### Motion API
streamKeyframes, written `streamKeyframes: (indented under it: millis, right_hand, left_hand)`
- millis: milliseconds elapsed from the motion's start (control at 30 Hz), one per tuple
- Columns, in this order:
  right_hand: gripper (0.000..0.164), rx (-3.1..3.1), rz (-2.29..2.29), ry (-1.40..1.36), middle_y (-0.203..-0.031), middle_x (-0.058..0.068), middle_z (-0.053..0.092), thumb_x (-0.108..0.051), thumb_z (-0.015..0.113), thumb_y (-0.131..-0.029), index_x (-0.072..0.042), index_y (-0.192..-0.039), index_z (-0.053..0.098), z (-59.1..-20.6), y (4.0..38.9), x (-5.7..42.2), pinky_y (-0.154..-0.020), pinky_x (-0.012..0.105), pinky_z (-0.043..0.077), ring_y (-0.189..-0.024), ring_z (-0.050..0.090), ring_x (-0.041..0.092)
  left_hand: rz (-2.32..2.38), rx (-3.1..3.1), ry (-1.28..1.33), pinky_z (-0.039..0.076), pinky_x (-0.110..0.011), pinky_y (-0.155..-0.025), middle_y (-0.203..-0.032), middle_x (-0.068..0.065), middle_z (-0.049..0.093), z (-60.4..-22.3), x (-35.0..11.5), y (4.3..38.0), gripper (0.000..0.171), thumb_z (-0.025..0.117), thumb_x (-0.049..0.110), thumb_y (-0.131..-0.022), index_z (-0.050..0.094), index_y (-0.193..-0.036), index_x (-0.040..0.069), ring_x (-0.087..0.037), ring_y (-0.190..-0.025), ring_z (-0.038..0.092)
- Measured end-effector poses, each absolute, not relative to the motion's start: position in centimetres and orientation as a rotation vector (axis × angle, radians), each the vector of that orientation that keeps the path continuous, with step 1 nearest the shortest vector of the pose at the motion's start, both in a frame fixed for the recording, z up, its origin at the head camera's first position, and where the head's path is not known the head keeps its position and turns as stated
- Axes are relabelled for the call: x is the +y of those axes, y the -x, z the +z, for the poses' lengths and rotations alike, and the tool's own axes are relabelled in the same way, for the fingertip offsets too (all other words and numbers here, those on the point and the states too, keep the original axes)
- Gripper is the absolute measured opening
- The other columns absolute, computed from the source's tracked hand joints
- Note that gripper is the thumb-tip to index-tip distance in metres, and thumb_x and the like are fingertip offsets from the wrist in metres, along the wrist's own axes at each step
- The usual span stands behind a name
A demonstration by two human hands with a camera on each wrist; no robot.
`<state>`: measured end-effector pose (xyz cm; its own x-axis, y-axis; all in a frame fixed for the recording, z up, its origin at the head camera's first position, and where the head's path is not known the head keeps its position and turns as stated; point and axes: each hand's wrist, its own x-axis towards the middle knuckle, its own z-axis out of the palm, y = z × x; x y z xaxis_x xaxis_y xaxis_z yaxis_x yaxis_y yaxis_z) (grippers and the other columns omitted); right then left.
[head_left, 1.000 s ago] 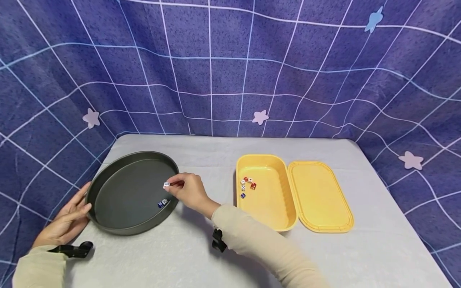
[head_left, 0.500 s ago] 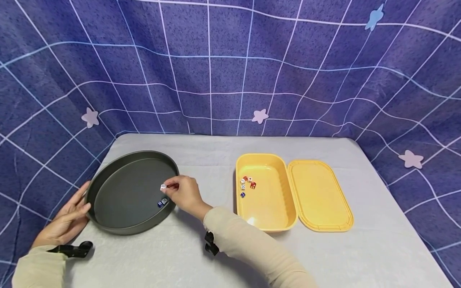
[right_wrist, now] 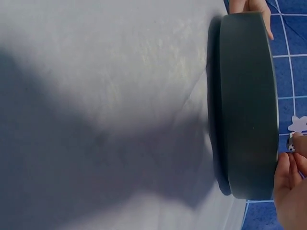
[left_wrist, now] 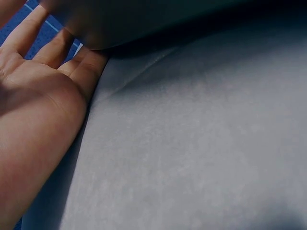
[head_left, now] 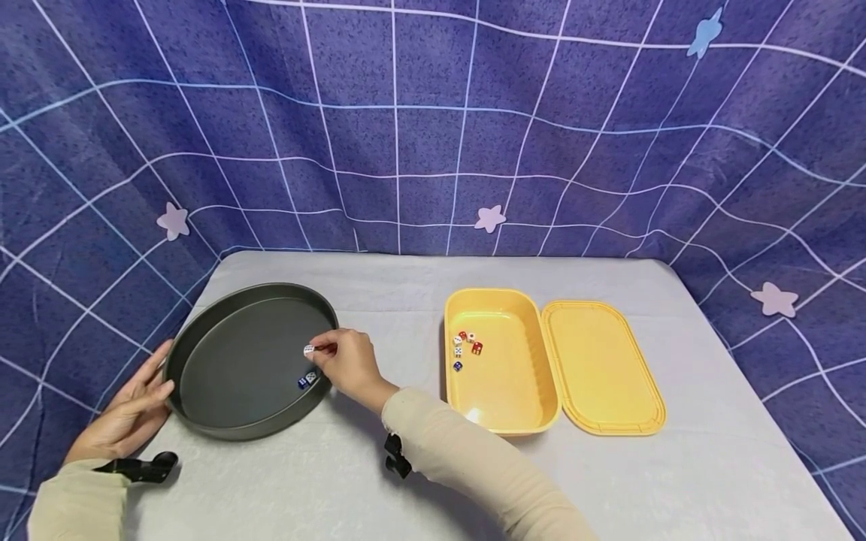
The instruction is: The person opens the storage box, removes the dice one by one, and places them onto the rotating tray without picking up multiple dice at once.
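Observation:
My right hand pinches a white die between thumb and fingertips, above the right side of a round dark pan. The same white die peeks out by the fingertips in the right wrist view. Below it, inside the pan, lie a blue die and a white die side by side. My left hand touches the pan's left outer wall with fairly straight fingers. In the left wrist view, the pan hides the tips of those fingers.
Right of centre stands a yellow box. Red dice, white dice and one blue die lie in its left part. Its yellow lid lies flat beside it. A purple grid-patterned curtain rises behind the table.
My right hand has shifted slightly left and down over the pan, with the white die still pinched. The left hand and the pan stay in place.

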<state>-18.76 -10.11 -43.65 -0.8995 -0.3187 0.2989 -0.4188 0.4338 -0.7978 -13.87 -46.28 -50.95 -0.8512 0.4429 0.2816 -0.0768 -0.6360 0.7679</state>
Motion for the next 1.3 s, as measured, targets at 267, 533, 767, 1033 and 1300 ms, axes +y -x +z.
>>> streamKeyframes:
  millis: [267,533,767,1033,1300]
  right_hand:
    - [0.016,-2.535,1.543,-0.582,-0.087,0.004,0.074,-0.011,0.077,-0.081,-0.006,-0.097,0.076,-42.0,20.4,-8.2,-0.064,0.007,0.046,-0.07,0.065,0.001]
    - [0.018,-2.524,1.527,-0.485,-0.088,0.007,0.074,-0.011,0.076,-0.082,-0.005,-0.098,0.075,-40.6,22.3,-3.6,-0.067,0.012,0.049,-0.074,0.068,0.014]
    - [0.019,-2.511,1.574,-0.376,-0.089,0.01,0.074,-0.013,0.076,-0.082,-0.003,-0.098,0.075,-40.0,23.0,0.9,-0.07,0.02,0.053,-0.076,0.068,0.018]
    - [0.02,-2.536,1.586,-0.208,-0.093,0.01,0.074,-0.014,0.075,-0.084,-0.003,-0.101,0.075,-39.6,23.1,5.7,-0.072,0.026,0.054,-0.08,0.068,0.02]
    - [0.025,-2.619,1.593,-0.071,-0.099,0.012,0.073,-0.015,0.073,-0.085,-0.001,-0.106,0.073,-40.5,23.2,9.7,-0.077,0.029,0.054,-0.088,0.068,0.022]
  left_hand:
    - [2.509,1.182,-0.659,0.037,-0.025,-0.105,-0.158,0.01,0.024,-51.1,-46.2,13.9,0.072,0.019,-0.013,-0.098,-0.011,-0.154,0.021,-0.004,-0.139,0.03]
    - [2.506,1.165,-0.682,0.037,-0.026,-0.106,-0.158,0.01,0.021,-51.2,-46.3,14.0,0.072,0.018,-0.013,-0.098,-0.012,-0.153,0.021,-0.005,-0.14,0.029]
    - [2.499,1.161,-0.691,0.036,-0.025,-0.106,-0.159,0.01,0.02,-51.2,-46.3,14.0,0.072,0.017,-0.013,-0.098,-0.013,-0.153,0.021,-0.004,-0.14,0.028]
    - [2.509,1.133,-0.681,0.037,-0.027,-0.106,-0.158,0.009,0.024,-51.1,-46.4,14.0,0.073,0.017,-0.014,-0.098,-0.016,-0.152,0.021,-0.005,-0.139,0.03]
    - [2.511,1.058,-0.706,0.036,-0.028,-0.107,-0.158,0.007,0.025,-51.1,-46.3,14.0,0.073,0.014,-0.015,-0.097,-0.021,-0.15,0.021,-0.007,-0.14,0.029]
